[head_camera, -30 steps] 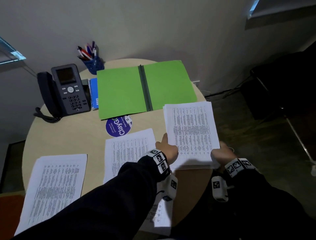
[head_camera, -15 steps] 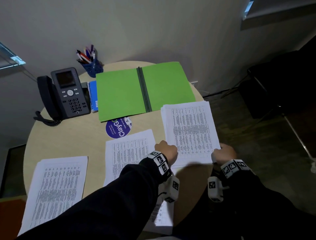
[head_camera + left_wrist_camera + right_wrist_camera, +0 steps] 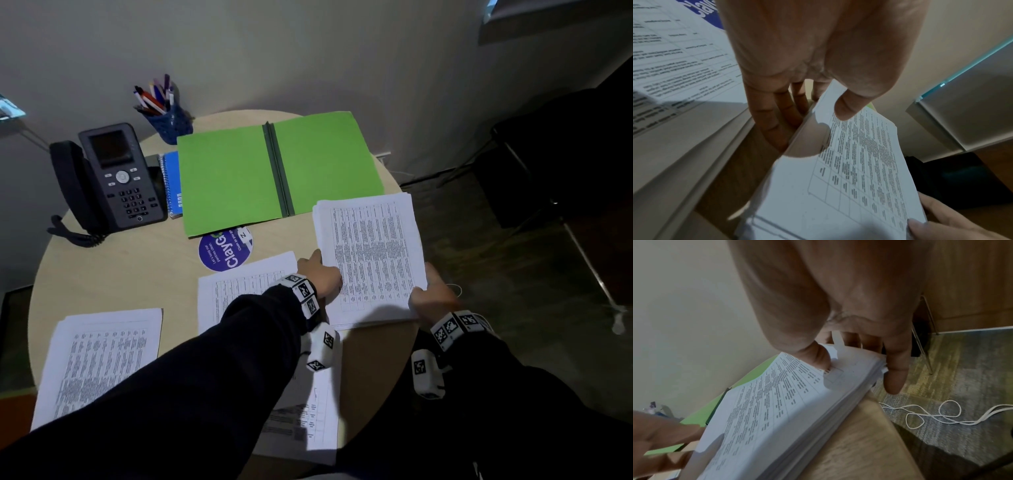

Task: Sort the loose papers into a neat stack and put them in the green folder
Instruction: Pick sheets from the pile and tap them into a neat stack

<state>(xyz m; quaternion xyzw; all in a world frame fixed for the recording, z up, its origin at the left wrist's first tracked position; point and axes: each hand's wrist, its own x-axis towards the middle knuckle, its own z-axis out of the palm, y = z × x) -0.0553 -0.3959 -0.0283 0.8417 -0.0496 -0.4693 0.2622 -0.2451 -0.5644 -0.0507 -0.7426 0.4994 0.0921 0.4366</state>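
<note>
Hands: left hand [image 3: 322, 274] and right hand [image 3: 432, 294] each pinch the paper stack [image 3: 371, 257] at the table's [image 3: 137, 274] right edge.
Folder: green folder [image 3: 274, 171] lies open just beyond, spine pointing away.

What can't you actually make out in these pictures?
- Print on the held paper stack: too small in the head view, blurred in both wrist views.
- Middle sheets: near half hidden by the left sleeve, head view.
- Purple round sticker: top tucked under the green folder, wording partly cut.
- Left hand fingers: under the stack in the head view.
- Blue notebook: mostly covered by the folder.
</note>
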